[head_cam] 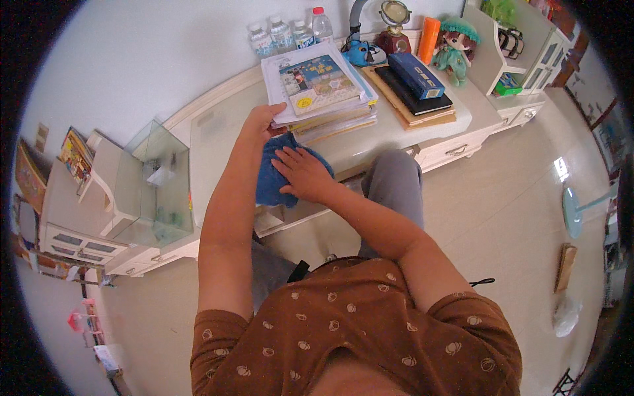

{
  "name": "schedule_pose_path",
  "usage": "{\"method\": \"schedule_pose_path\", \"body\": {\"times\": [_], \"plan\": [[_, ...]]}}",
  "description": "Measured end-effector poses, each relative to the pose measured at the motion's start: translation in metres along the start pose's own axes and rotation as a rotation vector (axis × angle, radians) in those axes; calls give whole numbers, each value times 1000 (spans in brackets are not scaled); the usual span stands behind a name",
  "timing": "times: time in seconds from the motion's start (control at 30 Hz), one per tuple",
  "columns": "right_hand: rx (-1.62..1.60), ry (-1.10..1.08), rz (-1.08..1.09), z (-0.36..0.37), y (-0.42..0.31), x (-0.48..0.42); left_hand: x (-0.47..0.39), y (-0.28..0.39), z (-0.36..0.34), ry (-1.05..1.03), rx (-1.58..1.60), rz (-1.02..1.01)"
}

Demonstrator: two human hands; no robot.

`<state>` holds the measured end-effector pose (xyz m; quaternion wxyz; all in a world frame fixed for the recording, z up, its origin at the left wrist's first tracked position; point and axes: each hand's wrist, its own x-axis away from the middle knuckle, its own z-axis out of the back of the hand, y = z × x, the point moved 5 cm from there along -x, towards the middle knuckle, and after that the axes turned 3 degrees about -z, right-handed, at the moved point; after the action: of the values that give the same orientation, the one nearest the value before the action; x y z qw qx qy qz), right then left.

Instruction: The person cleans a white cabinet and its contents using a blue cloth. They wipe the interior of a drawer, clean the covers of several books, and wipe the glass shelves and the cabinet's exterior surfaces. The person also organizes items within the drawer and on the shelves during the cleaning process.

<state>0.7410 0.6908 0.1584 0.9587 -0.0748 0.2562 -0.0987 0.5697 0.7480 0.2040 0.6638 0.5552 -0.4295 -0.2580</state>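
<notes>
My left hand (261, 121) grips the near left corner of a stack of books and papers (337, 121), thumb on top and fingers curled beneath the upper sheets. A picture-covered book (322, 81) lies uppermost on that stack. Just below it, my right hand (308, 174) rests flat, fingers slightly spread, on a blue cloth (271, 175). The cloth is bunched at the front edge of a white cabinet (223, 143) with a glossy top. Part of the cloth is hidden under my right hand and beside the stack's corner.
Several plastic bottles (281, 34) stand behind the stack. To its right lie a black notebook (391, 81) and a blue box (417, 76), near a doll (455, 49) and an orange cylinder (428, 39). A glass tank (153, 188) stands left. A drawer (453, 148) shows at right.
</notes>
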Motion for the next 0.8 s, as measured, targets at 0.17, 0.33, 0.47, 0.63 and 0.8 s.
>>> {"method": "schedule_pose_path", "body": {"times": [0.17, 0.33, 0.47, 0.63, 0.8], "plan": [[17, -22, 14, 3, 2, 1, 10, 0, 4, -4, 80, -59], [-51, 16, 88, 4, 11, 9, 34, -7, 37, -1, 138, -38], [-272, 99, 48, 14, 27, 24, 59, -9, 41, -65, 335, -41], [-765, 167, -358, 31, 53, 37, 56, -13, 41, -103, 311, -57], [-1540, 255, -737, 56, 85, 56, 47, -18, 44, -103, 283, -120]]}}
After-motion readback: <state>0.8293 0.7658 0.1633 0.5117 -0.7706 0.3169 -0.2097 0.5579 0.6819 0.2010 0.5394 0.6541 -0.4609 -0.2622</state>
